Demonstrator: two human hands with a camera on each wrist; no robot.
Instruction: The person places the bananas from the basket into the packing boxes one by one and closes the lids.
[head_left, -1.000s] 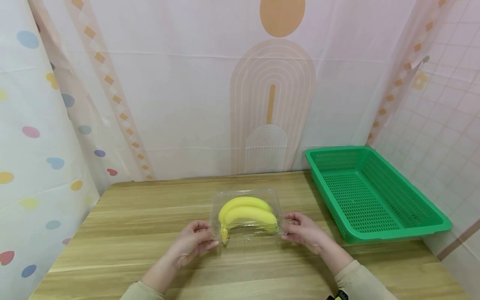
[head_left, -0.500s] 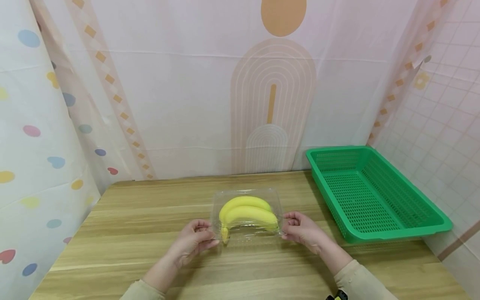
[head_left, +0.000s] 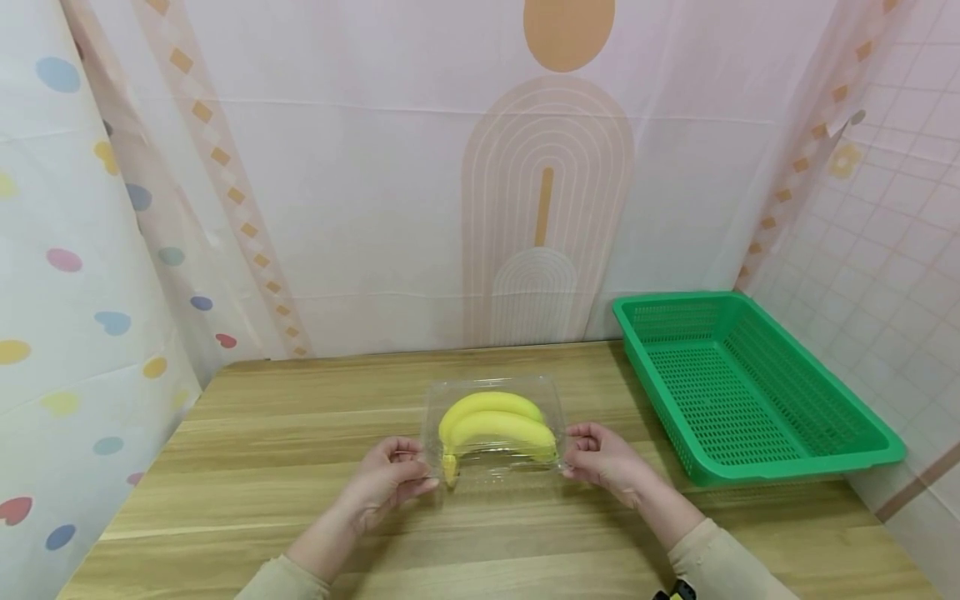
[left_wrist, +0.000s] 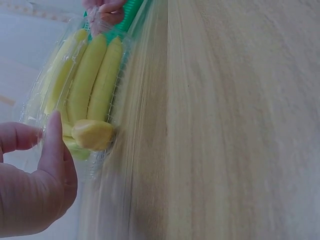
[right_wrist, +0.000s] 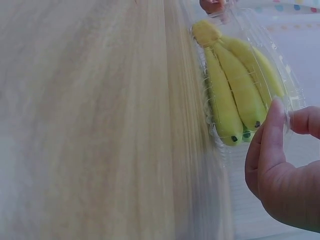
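A clear plastic clamshell box (head_left: pixel 554 398) sits on the wooden table in the middle of the head view. Inside it lies a bunch of yellow bananas (head_left: pixel 502 427), the stem end toward the left. My left hand (head_left: pixel 384 489) pinches the box's near left edge between thumb and fingers. On the opposite side, the near right edge is pinched by my right hand (head_left: pixel 611 468). The left wrist view has the stem end of the bananas (left_wrist: pixel 86 80) close to the left thumb. Dark banana tips show near the right thumb in the right wrist view.
A green plastic basket (head_left: pixel 654 408) with slotted walls stands at the right of the wooden table (head_left: pixel 300 425). Patterned curtains (head_left: pixel 375 208) hang behind the table and along both sides. A dark and yellow object (head_left: pixel 678 591) shows below the right sleeve.
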